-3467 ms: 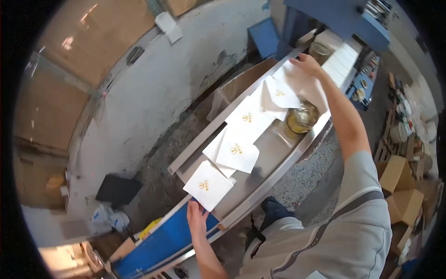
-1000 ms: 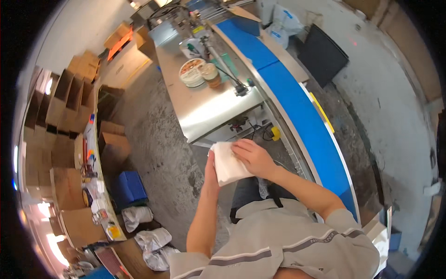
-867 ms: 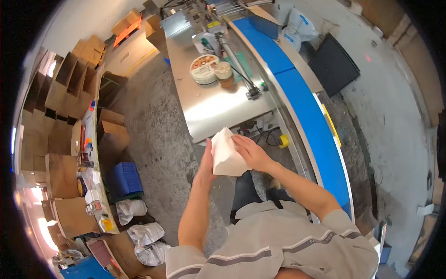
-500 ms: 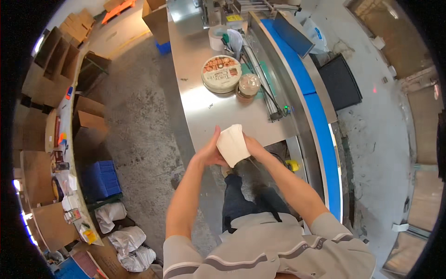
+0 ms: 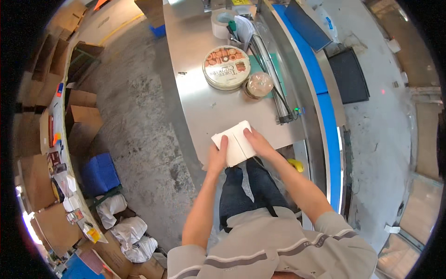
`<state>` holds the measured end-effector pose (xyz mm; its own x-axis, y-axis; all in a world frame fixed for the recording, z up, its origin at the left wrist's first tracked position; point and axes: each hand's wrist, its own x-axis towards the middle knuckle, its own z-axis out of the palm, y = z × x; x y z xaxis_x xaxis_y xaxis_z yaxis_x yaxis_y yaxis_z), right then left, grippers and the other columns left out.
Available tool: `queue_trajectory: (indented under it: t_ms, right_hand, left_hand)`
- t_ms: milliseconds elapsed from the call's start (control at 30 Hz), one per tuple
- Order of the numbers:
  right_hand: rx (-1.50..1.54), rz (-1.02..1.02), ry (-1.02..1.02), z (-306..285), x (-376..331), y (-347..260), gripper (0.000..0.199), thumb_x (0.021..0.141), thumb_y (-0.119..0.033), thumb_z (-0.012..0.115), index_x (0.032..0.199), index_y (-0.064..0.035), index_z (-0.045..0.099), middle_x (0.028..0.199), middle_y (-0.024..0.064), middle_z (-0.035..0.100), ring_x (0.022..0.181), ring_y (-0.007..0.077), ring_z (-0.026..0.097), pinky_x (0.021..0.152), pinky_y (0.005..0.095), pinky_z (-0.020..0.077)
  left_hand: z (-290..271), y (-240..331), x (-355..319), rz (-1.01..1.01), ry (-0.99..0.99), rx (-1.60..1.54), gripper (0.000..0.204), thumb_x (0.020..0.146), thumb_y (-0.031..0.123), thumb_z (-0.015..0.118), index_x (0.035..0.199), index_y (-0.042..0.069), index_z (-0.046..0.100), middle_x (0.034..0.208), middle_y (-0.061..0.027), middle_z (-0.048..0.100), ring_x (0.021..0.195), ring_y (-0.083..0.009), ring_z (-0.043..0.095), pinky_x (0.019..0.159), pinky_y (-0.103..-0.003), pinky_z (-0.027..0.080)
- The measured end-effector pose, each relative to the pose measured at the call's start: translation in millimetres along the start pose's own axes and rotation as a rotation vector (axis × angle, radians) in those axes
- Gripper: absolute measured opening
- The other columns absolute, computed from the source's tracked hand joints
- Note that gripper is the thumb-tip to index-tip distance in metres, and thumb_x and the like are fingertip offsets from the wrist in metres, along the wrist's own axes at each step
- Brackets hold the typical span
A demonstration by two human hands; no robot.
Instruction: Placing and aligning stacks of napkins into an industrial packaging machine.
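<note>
Between my two hands is a white, paper-like block, perhaps a stack of sheets or napkins. A thin dark line runs across its top and splits it into two parts. My left hand grips the left side, thumb lying on top and the other fingers hidden. On the right edge, my right hand holds it with the thumb on top as well. The block is held over the near edge of the metal table. Farther back stand a round cookie tin and a clear round jar.
A metal cylinder rail lies right of the jar, with a tape roll behind. The blue conveyor belt runs along the right. Leftward across the floor are a blue bin, cardboard boxes and white bags.
My hands have turned the white block so its broad top faces up, showing the dividing line. Both thumbs now rest on top. My view has shifted slightly.
</note>
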<state>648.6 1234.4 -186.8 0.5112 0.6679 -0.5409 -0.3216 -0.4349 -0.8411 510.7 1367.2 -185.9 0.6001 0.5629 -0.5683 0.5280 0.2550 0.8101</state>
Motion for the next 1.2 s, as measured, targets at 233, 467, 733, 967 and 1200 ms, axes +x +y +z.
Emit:
queue_trajectory:
  t_ms: [233,467,733,967,1200]
  right_hand:
    - [0.001,-0.126,0.191,-7,-3,5,0.071,0.099,-0.043,0.052,0.146,0.0054,0.032,0.146,0.0231,0.042,0.137,0.0278,0.04,0.112,0.0356,0.0308]
    - [0.003,-0.051,0.014,-4,-10,-17,0.06,0.096,-0.041,0.056,0.138,0.0002,0.044,0.133,0.0209,0.056,0.119,0.0291,0.057,0.1,0.0391,0.0434]
    - [-0.59,-0.286,-0.006,23,-69,-92,0.081,0.092,-0.045,0.059,0.149,0.003,0.027,0.153,0.0308,0.024,0.146,0.0386,0.019,0.118,0.042,0.0165]
    - [0.696,-0.192,0.444,-19,-127,-125,0.072,0.098,-0.049,0.051,0.151,-0.0072,0.025,0.15,0.0143,0.04,0.141,0.0248,0.034,0.111,0.0404,0.0316]
    - [1.029,-0.489,0.117,-17,-160,-186,0.087,0.091,-0.073,0.031,0.147,-0.0066,0.035,0.146,0.0084,0.046,0.133,0.0256,0.045,0.11,0.0442,0.0361]
  left_hand:
    - [22,8,-8,0.073,0.081,-0.1,0.061,0.099,0.048,0.047,0.127,-0.006,0.053,0.119,-0.0207,0.062,0.112,-0.0286,0.06,0.096,-0.037,0.045]
    - [32,23,-10,0.074,0.133,-0.067,0.064,0.1,0.049,0.044,0.133,-0.005,0.046,0.124,-0.0215,0.06,0.115,-0.0294,0.058,0.097,-0.039,0.044]
    - [14,30,-15,-0.06,-0.199,-0.845,0.079,0.096,0.067,0.034,0.143,0.004,0.04,0.141,-0.0158,0.05,0.128,-0.0306,0.051,0.106,-0.044,0.042]
    - [27,114,-29,0.241,-0.405,-1.138,0.094,0.088,0.074,0.041,0.148,0.002,0.032,0.148,-0.0155,0.042,0.134,-0.0336,0.044,0.11,-0.049,0.037]
    - [56,192,-57,0.389,-0.736,-1.124,0.098,0.085,0.076,0.045,0.149,0.003,0.029,0.15,-0.0156,0.039,0.134,-0.0363,0.043,0.11,-0.052,0.037]
